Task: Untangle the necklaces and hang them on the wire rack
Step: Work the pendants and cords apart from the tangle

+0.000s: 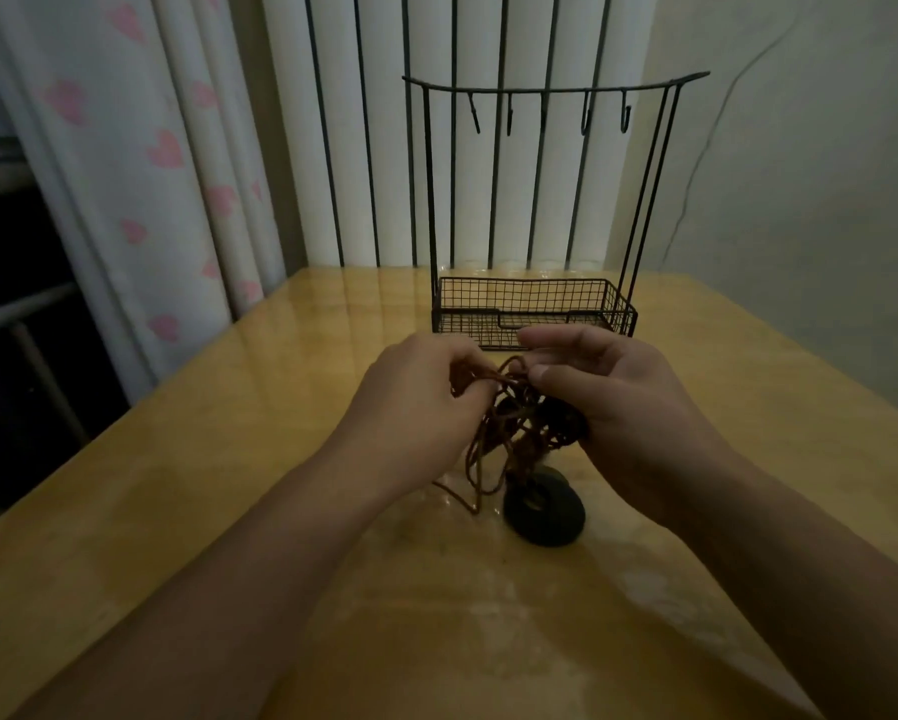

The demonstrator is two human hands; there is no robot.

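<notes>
Over the yellow desk (228, 511), my left hand (415, 407) and right hand (618, 407) pinch the tangled necklaces (509, 413) between them; I see the wire rack (535, 309) just beyond my fingers.

Wooden table (228, 511), glossy yellow top; white curtain (140, 163) with pink hearts, hanging at left rear; pale vertical blinds (519, 54) behind the table; plain wall (800, 174), right, with a thin dark crack line
</notes>
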